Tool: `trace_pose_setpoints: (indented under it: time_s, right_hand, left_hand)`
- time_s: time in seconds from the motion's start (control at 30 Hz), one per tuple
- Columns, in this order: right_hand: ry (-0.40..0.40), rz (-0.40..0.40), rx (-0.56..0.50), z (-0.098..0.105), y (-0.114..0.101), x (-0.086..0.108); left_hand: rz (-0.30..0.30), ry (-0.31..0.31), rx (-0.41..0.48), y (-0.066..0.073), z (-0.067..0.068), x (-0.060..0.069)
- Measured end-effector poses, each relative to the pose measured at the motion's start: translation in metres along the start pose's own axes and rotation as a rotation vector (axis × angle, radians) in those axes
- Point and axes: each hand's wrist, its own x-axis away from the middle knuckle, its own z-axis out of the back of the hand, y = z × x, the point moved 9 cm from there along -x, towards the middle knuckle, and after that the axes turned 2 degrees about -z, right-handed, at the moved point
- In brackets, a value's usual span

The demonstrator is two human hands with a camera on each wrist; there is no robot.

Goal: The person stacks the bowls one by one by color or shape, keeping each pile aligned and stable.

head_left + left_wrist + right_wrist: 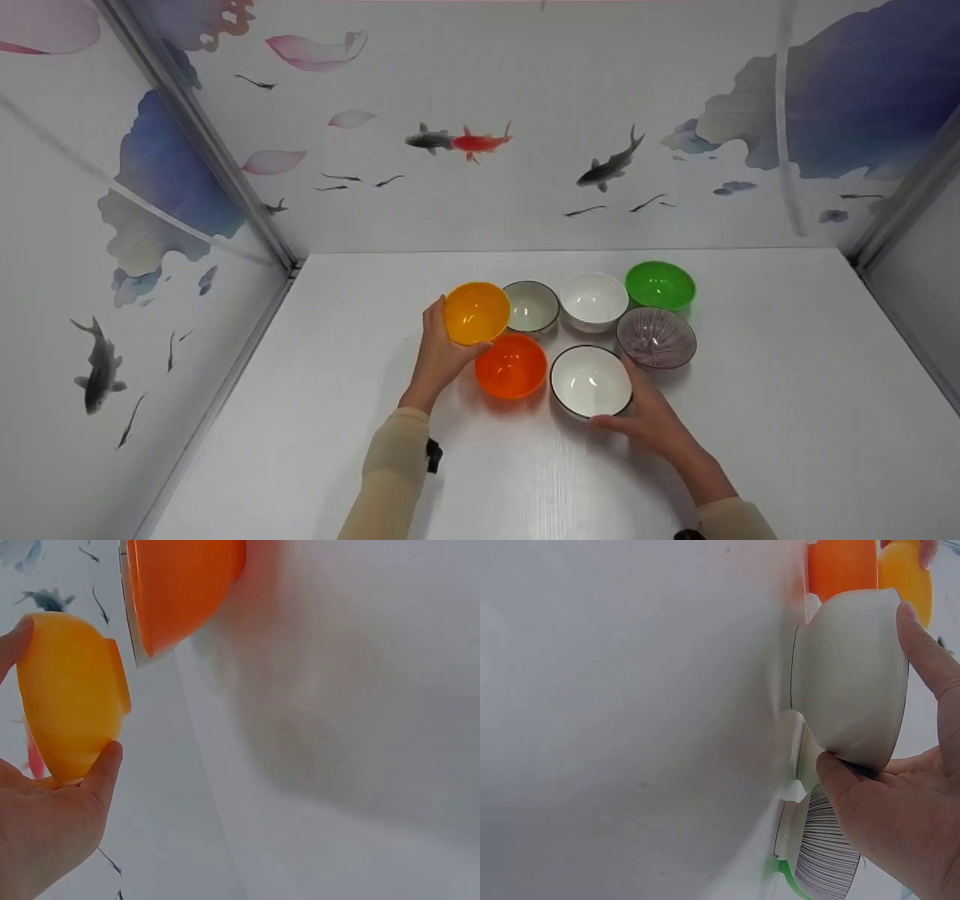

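1. Table (555, 480) is white and meets a painted wall (480, 210) at its far edge.
2. The left hand (442, 356) grips the yellow bowl (477, 313), fingers round its left side and thumb at the near side, clamped on it.
3. The yellow bowl is up off the table, as the left wrist view shows. From the head it appears left of the grey bowl (531, 309) and up and left of the orange bowl (511, 366).
4. The right hand (651, 416) holds the near white bowl (590, 381), which has a dark rim: its thumb is at the near side, its fingers at the right side, clamped on it.
5. The near white bowl stands right of the orange bowl, a narrow gap between them; its foot appears to be down on the table.
6. Behind, the far white bowl (594, 301) is between the grey bowl and the green bowl (660, 285).
7. The purple bowl (657, 339), streaked inside, sits in front of the green bowl, just beside the right hand's fingers.
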Motion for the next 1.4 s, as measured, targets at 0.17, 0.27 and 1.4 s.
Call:
trace_pose_setpoints:
  time_s: [0.17, 0.27, 1.4]
  right_hand:
    - [0.001, -0.004, -0.01, 0.0, 0.002, 0.0]
    - [0.001, -0.002, -0.016, -0.001, 0.004, 0.0]
    - [0.01, 0.014, -0.048, -0.001, 0.002, 0.0]
  left_hand:
    - [-0.019, -0.016, -0.002, 0.005, -0.002, 0.002]
    - [-0.023, -0.022, 0.005, 0.007, -0.003, 0.003]
    - [-0.047, -0.133, -0.008, 0.023, -0.031, 0.011]
